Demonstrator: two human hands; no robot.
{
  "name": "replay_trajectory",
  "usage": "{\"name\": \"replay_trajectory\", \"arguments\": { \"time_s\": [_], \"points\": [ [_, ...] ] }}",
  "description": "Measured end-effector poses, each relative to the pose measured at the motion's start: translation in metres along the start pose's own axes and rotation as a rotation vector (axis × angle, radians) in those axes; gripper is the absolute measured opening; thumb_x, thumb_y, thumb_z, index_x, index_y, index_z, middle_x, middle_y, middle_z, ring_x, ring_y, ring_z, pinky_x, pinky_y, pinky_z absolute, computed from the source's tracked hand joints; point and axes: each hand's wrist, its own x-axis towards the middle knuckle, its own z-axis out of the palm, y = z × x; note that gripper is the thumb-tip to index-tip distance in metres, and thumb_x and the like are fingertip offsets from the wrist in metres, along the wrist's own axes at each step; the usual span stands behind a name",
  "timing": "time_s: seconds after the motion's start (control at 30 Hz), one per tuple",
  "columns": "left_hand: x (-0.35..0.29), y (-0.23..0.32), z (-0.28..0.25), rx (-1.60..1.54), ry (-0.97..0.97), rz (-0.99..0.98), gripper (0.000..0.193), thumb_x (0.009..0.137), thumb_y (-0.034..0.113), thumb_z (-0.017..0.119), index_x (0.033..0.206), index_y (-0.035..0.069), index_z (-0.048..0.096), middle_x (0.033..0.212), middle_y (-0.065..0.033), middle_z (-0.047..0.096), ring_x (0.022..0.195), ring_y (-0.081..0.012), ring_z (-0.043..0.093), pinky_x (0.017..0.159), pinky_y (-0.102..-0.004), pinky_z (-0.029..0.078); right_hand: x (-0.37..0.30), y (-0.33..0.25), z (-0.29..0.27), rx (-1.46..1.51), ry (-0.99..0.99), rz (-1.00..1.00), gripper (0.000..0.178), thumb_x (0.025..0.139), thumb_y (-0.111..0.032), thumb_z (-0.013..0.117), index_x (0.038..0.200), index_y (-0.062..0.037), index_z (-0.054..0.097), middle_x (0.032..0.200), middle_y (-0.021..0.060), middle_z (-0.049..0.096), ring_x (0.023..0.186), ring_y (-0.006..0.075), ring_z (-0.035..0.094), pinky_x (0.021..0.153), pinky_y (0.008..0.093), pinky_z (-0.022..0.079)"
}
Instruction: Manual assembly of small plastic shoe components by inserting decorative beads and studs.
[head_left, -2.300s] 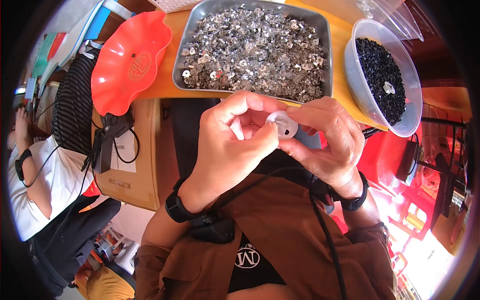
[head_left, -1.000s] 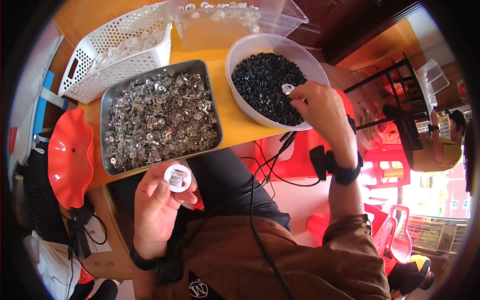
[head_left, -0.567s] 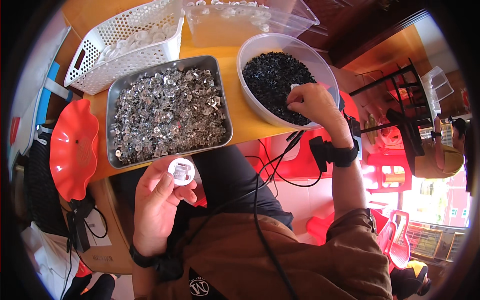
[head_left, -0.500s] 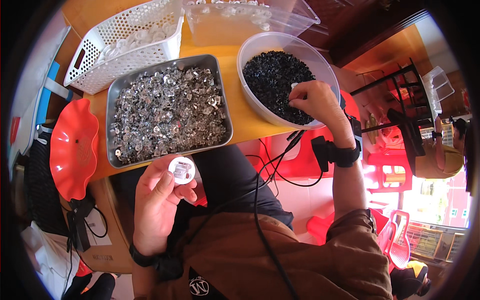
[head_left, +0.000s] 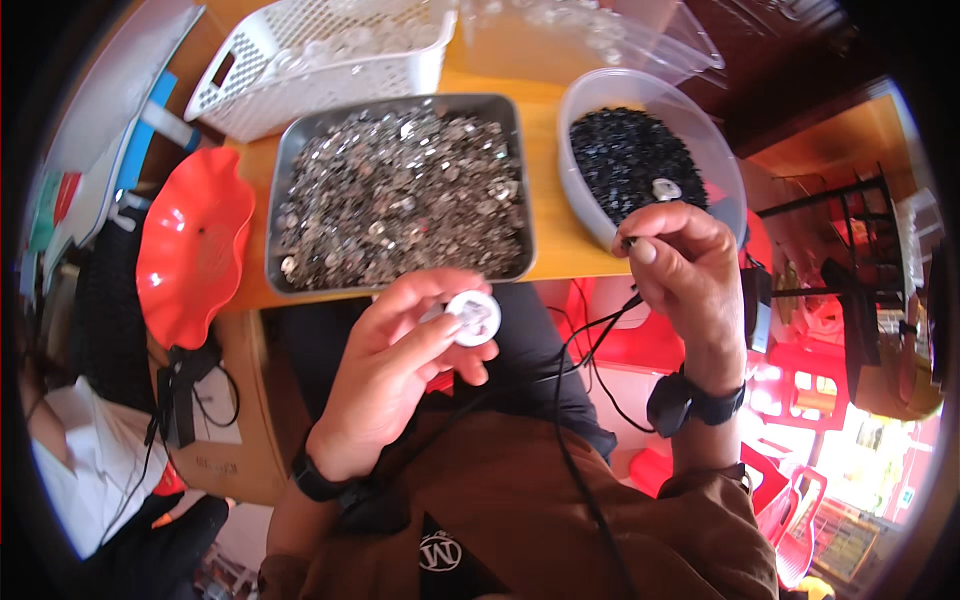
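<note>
Between thumb and fingers, my left hand [head_left: 405,365] grips a round white plastic part [head_left: 474,318] with metal pieces set inside it. My right hand [head_left: 690,290] is just in front of a clear round tub [head_left: 650,90] and pinches a tiny black piece [head_left: 629,243]. That tub holds a heap of small black pieces [head_left: 628,150], with one white round part [head_left: 666,189] lying on top. Straight ahead is a metal tray [head_left: 524,200] full of small shiny metal parts [head_left: 400,190], just beyond my left hand.
Behind the tray stand a white perforated basket [head_left: 330,80] of white parts and a clear plastic box [head_left: 590,45]. At left is a red wavy-edged dish [head_left: 190,250]. Black cables [head_left: 575,440] run across my lap. Red stools and a black rack [head_left: 840,200] stand at right.
My right hand has drawn back from inside the tub toward me, now pinching a tiny black piece. The view has shifted, and my left hand still holds the white part.
</note>
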Motion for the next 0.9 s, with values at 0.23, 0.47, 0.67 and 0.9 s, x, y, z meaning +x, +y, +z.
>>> {"name": "replay_trajectory", "arguments": {
  "time_s": [0.23,0.47,0.67,0.9],
  "points": [
    [-0.004,0.006,0.007,0.221,-0.019,0.044,0.017,0.092,0.013,0.054,0.104,0.002,0.058,0.095,-0.0087,0.060,0.073,-0.0122,0.059,0.057,-0.0250,0.052,-0.007,0.034,0.048,0.227,-0.192,0.020,0.010,0.081,0.001,0.065,0.092,0.0000,0.065,0.091,0.0066,0.065,0.073,0.0086,0.058,0.064,0.0214,0.047],
    [-0.007,0.004,0.003,0.189,0.024,0.037,0.018,0.089,0.016,0.061,0.099,0.001,0.060,0.081,-0.0044,0.060,0.066,-0.0087,0.057,0.051,-0.0218,0.049,-0.007,0.047,0.064,-0.034,-0.231,-0.236,0.015,0.075,0.005,0.069,0.088,-0.0010,0.067,0.089,0.0066,0.062,0.081,0.0126,0.059,0.072,0.0239,0.047],
    [-0.010,0.001,0.002,0.157,0.021,0.067,0.019,0.086,0.014,0.064,0.097,0.000,0.061,0.077,-0.0024,0.059,0.064,-0.0065,0.056,0.050,-0.0199,0.048,-0.011,0.044,0.067,-0.186,-0.192,-0.332,0.017,0.072,0.007,0.070,0.087,-0.0008,0.068,0.085,0.0058,0.061,0.077,0.0119,0.059,0.067,0.0230,0.047],
    [-0.009,-0.001,-0.001,0.234,0.027,0.125,0.012,0.089,0.009,0.059,0.097,0.001,0.057,0.084,-0.0081,0.061,0.067,-0.0114,0.058,0.052,-0.0241,0.051,-0.011,0.047,0.073,-0.231,-0.175,-0.361,0.019,0.070,0.008,0.069,0.087,-0.0014,0.068,0.087,0.0063,0.063,0.078,0.0128,0.059,0.068,0.0229,0.047]
  ]
}}
